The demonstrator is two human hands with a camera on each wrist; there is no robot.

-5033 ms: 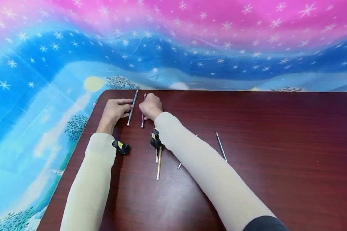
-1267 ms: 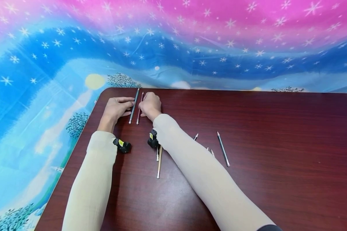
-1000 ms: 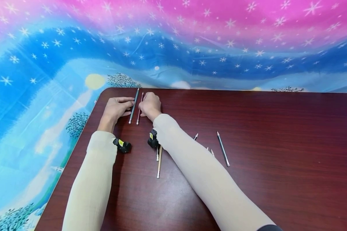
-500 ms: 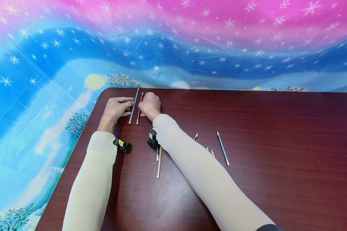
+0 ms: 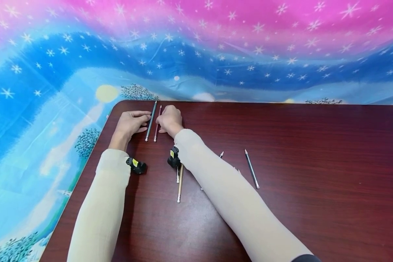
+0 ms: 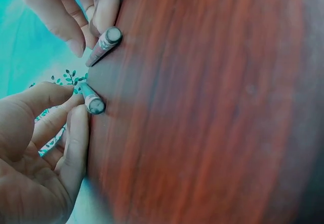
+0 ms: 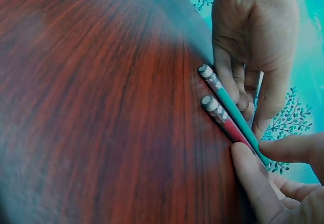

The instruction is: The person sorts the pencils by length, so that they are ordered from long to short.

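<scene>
Press unevenly with your fingers and, I judge, the slim blue-green wooden-looking pencil with a white eraser (image 5: 151, 122) could roll or swing out of line, since it lies just right of your left fingertips with nothing pinching it. The slim dark-red wooden-looking pencil with a white eraser (image 5: 155, 134) lies between the fingers and thumb of your right hand (image 5: 171, 120); push it too far left and it may knock or ride up on its neighbour, as only a narrow gap parts the 2. Lift your right arm low and your beige sleeve (image 5: 222, 189) might drag the gold pencil (image 5: 180, 189), which lies on the red-brown wood-grain bench (image 5: 314, 163) nearer you than your right fingers.

As for pose, your left hand (image 5: 127, 124) reaches forward, its fingers fairly straight and touching the blue-green pencil's left side. Your right arm slants in across the bench, the hand bent over with its fingers pinching the dark-red pencil. Both pencils lie flat, erasers toward you.
</scene>
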